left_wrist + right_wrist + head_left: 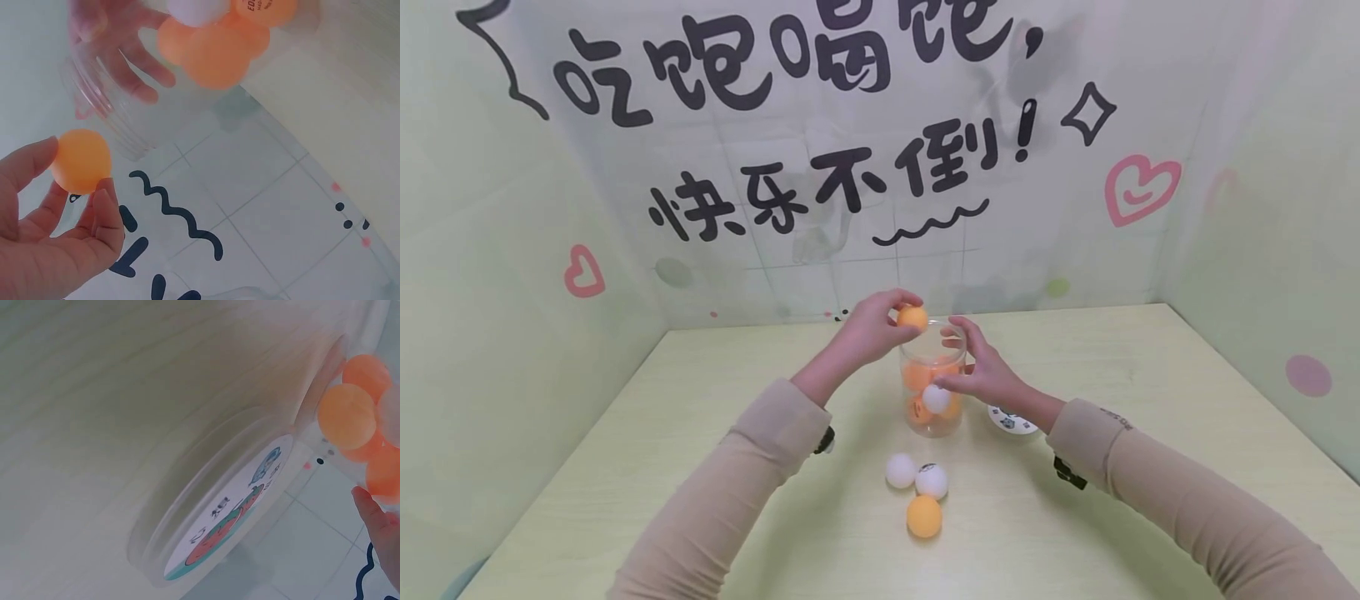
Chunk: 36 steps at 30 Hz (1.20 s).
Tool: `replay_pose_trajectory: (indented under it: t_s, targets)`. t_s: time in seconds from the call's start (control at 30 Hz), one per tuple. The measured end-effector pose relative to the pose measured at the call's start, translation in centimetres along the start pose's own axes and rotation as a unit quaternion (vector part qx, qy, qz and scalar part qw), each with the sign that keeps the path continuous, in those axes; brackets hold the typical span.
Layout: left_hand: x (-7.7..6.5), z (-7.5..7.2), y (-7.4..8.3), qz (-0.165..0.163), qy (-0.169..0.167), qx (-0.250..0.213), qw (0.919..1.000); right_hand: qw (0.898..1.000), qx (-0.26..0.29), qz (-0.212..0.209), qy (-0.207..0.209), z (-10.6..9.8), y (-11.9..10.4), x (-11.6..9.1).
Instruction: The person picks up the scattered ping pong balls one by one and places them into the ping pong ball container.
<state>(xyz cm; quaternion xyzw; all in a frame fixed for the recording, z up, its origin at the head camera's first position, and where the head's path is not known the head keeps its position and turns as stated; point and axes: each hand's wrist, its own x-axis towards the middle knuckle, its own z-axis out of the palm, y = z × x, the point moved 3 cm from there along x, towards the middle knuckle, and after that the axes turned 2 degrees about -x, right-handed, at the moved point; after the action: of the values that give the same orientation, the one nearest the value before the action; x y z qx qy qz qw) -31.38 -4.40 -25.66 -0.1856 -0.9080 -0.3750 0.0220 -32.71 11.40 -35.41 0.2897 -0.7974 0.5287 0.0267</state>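
Note:
My left hand pinches an orange ping-pong ball between thumb and fingers, right at the mouth of a clear jar. In the left wrist view, this ball appears beside the jar's open rim. My right hand holds the upright jar from its right side, thumb in front and fingers round the back. Several orange balls and a white ball lie inside the jar. In front of it on the table, two white balls sit beside an orange ball.
A round lid with a printed top lies on the table just right of the jar, partly behind my right wrist. Pale sheets enclose the table, and the back sheet carries large black writing.

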Motion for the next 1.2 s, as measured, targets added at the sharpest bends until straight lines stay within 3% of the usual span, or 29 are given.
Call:
replay_pose_trajectory:
  t_s: [0.23, 0.5, 0.9, 1.03, 1.2]
  targets:
    - [0.3, 0.7, 0.5, 0.002, -0.012, 0.022, 0.9997, 1.0, 0.013, 0.007, 0.0, 0.0, -2.3, -0.6]
    - [0.2, 0.2, 0.1, -0.011, -0.007, 0.019, 0.9997, 1.0, 0.011, 0.004, 0.001, 0.0, -2.5, -0.7]
    - [-2.0, -1.7, -2.7, -0.016, 0.02, 0.021, 0.9995, 1.0, 0.013, 0.007, 0.004, 0.1, -2.6, -0.7]
    - [-3.1, -1.1, -3.4, -0.029, 0.014, 0.037, 0.9988, 1.0, 0.009, 0.008, 0.004, 0.1, -2.6, -0.6]
    - [-4.3, 0.8, -4.2, -0.044, -0.028, 0.061, 0.9968, 1.0, 0.005, 0.011, 0.005, 0.1, -2.5, -0.6]
